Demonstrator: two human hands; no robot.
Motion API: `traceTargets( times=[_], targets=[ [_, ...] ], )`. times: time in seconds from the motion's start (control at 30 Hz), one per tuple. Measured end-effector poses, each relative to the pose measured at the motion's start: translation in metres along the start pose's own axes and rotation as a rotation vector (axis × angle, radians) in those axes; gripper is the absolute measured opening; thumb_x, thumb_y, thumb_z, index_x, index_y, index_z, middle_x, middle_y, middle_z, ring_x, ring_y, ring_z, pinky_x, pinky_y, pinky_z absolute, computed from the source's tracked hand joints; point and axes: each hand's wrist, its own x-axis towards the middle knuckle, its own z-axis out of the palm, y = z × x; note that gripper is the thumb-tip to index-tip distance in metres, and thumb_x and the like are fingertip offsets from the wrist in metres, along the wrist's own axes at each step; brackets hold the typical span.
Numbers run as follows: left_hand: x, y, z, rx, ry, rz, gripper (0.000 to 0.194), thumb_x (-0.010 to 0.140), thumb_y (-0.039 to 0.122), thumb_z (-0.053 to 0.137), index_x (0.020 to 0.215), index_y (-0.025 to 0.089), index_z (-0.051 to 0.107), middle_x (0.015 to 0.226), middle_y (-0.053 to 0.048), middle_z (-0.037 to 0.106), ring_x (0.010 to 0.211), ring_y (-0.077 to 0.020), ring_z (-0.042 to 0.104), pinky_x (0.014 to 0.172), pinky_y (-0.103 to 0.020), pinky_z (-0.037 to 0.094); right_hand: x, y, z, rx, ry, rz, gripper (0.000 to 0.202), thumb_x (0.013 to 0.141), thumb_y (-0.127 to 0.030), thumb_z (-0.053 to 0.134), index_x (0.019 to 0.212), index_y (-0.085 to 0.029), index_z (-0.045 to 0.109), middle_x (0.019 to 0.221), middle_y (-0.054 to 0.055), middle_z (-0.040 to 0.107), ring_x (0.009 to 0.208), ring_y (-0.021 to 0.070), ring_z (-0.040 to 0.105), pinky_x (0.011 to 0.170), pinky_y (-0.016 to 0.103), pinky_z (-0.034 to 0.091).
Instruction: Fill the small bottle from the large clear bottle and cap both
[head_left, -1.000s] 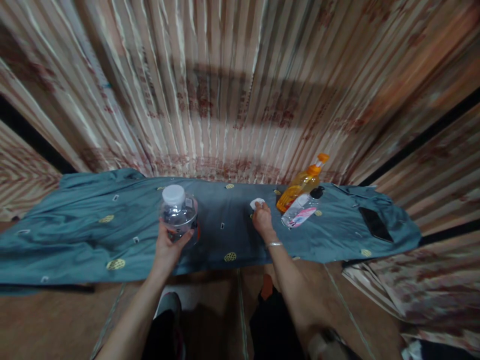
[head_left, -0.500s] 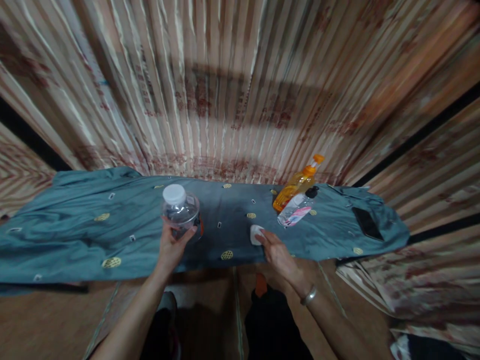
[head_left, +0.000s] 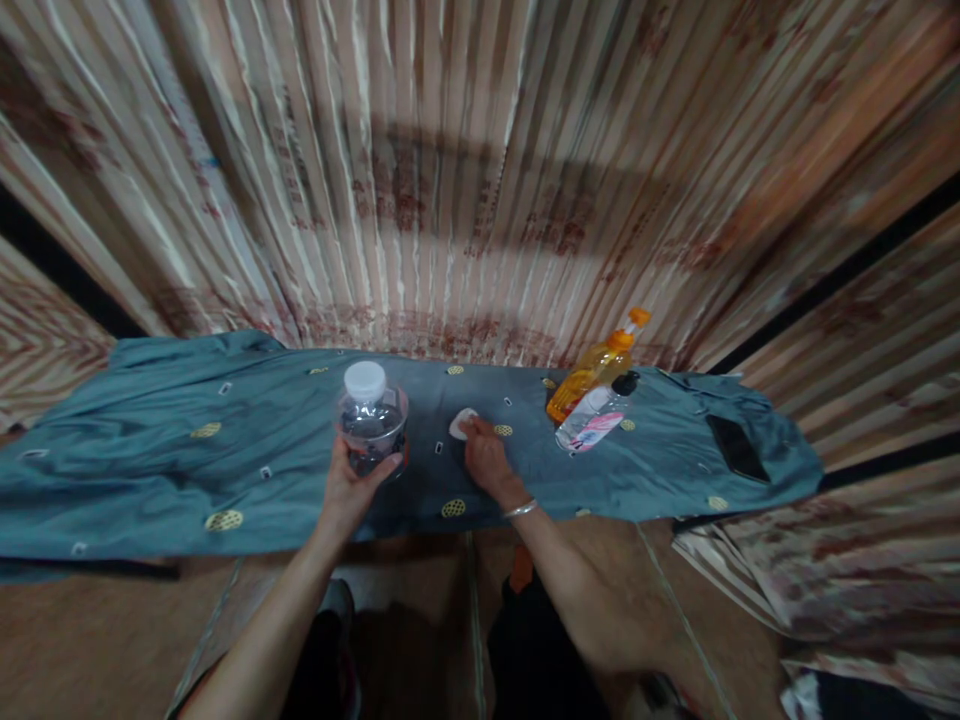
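My left hand is wrapped round the near side of a clear plastic bottle with a white cap, upright over the cloth. A dark and orange patch shows on its right side, partly behind my thumb. Between the fingers of my right hand is a small white rounded piece, just right of the bottle; its exact kind cannot be made out. To the right, an orange pump bottle and a clear bottle with a black cap and pink label lie tilted side by side.
A teal patterned cloth covers the long narrow surface. Near its right end lies a black phone. A striped curtain hangs behind, and dark poles slant at both sides.
My right hand has moved left and farther from me with the white piece, nearing the bottle. My left hand and the clear bottle have shifted slightly right.
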Motion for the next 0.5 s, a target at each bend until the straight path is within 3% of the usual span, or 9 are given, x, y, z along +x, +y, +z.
traceTargets(
  times=[0.1,0.17,0.23,0.37,0.5],
  targets=[
    [0.001,-0.002,0.0,0.023,-0.006,0.011,0.061,0.049,0.044,0.084,0.097,0.023,0.054,0.086,0.001,0.059,0.083,-0.0214,0.06,0.083,-0.041,0.049,-0.027,-0.013,-0.005,0.098,-0.064,-0.183,0.047,0.084,0.0,0.046,0.126,-0.016,0.062,0.136,0.013,0.059,0.124,0.0193,0.057,0.107,0.034,0.046],
    [0.002,-0.002,0.0,0.041,-0.013,0.012,0.055,0.049,0.042,0.083,0.091,0.023,0.053,0.082,0.002,0.057,0.079,-0.021,0.059,0.081,-0.041,0.048,-0.053,-0.003,-0.014,0.169,-0.104,-0.281,0.053,0.082,0.003,0.042,0.128,-0.018,0.061,0.137,0.012,0.058,0.125,0.0199,0.055,0.106,0.037,0.047],
    [0.003,0.0,0.0,0.054,-0.02,0.012,0.051,0.05,0.042,0.083,0.086,0.024,0.052,0.079,0.002,0.057,0.076,-0.021,0.059,0.078,-0.041,0.049,-0.075,0.019,-0.024,0.165,-0.126,-0.287,0.054,0.082,0.003,0.04,0.127,-0.017,0.061,0.137,0.012,0.058,0.126,0.0207,0.054,0.107,0.038,0.047],
    [0.005,0.001,0.005,0.055,-0.033,0.016,0.048,0.054,0.044,0.081,0.085,0.024,0.049,0.078,0.002,0.058,0.073,-0.021,0.06,0.075,-0.04,0.05,-0.092,0.077,-0.038,0.052,-0.027,-0.105,0.053,0.081,0.001,0.04,0.126,-0.018,0.062,0.132,0.012,0.062,0.122,0.0229,0.057,0.105,0.044,0.049],
    [0.009,0.001,0.016,0.041,-0.052,0.044,0.047,0.058,0.043,0.079,0.089,0.024,0.049,0.086,0.0,0.059,0.082,-0.0216,0.061,0.08,-0.04,0.051,-0.066,0.098,-0.033,-0.033,0.104,0.125,0.046,0.082,0.001,0.043,0.121,-0.013,0.065,0.126,0.018,0.065,0.117,0.0259,0.061,0.102,0.045,0.049]
  ],
)
